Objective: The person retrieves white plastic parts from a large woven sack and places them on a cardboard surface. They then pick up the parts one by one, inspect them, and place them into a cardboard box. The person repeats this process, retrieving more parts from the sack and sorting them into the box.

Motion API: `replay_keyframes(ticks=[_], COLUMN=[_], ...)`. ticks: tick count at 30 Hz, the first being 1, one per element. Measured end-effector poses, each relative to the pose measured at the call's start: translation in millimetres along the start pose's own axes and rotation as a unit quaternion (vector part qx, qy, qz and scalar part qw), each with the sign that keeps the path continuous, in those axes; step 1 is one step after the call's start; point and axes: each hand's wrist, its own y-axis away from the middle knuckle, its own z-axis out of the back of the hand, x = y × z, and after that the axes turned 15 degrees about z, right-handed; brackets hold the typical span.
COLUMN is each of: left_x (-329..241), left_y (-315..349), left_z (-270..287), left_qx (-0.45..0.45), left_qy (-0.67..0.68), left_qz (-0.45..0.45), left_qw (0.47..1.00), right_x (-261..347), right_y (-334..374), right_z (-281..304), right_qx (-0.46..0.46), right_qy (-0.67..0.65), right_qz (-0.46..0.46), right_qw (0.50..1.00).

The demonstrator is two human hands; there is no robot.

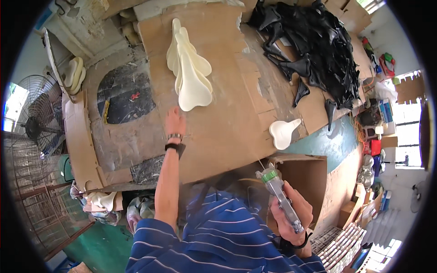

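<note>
Several cream saddle-shaped foam pads point(195, 88) lie overlapped in a pile on the cardboard-covered table point(218, 132). Just below the nearest pad's wide end is my left hand point(175, 122), its fingers curled in and nothing visible in them. I cannot tell whether it touches the pad. My right hand point(293, 211) is wrapped round a grey metal spray gun point(281, 200) with a green ring, held off the table's near edge. Its thin tip points up and left, toward the table. One single cream pad point(283, 133) lies apart, farther right on the cardboard.
A large heap of black plastic saddle shells point(314, 50) covers the far right of the table. Below the near edge stands an open cardboard box point(300, 175). A wire-cage fan point(34, 123) is at the left, with more cream pads point(102, 199) low beside the table.
</note>
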Motion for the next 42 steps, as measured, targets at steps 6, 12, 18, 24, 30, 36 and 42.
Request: replay_keyframes(ticks=[6, 12, 18, 24, 30, 36, 42], left_x=[-23, 2, 88, 60, -32, -54, -10], left_y=[-56, -4, 36, 25, -54, -71, 8], left_z=[-22, 33, 94, 88, -4, -4, 113], left_qx=[0.042, 0.034, 0.032, 0.035, -0.034, 0.053, 0.073], left_qy=[0.043, -0.022, -0.048, 0.033, 0.058, 0.033, -0.012], left_qz=[0.083, 0.028, 0.138, 0.06, -0.153, -0.074, 0.08], left_qw=[0.995, 0.999, 0.989, 0.997, 0.986, 0.995, 0.994], right_x=[-2, -10, -23, -19, -25, -29, -36], right_y=[-17, -17, -33, -54, -58, -59, -58], right_z=[-13, -15, -13, -11, -16, -17, -17], right_qx=[0.027, 0.068, 0.103, 0.036, 0.004, 0.036, 0.104], right_qy=[0.007, -0.036, -0.042, 0.001, -0.014, -0.031, -0.051], right_qz=[0.006, -0.07, -0.056, 0.004, 0.015, 0.008, -0.044], right_qw=[1.0, 0.995, 0.992, 0.999, 1.0, 0.999, 0.992])
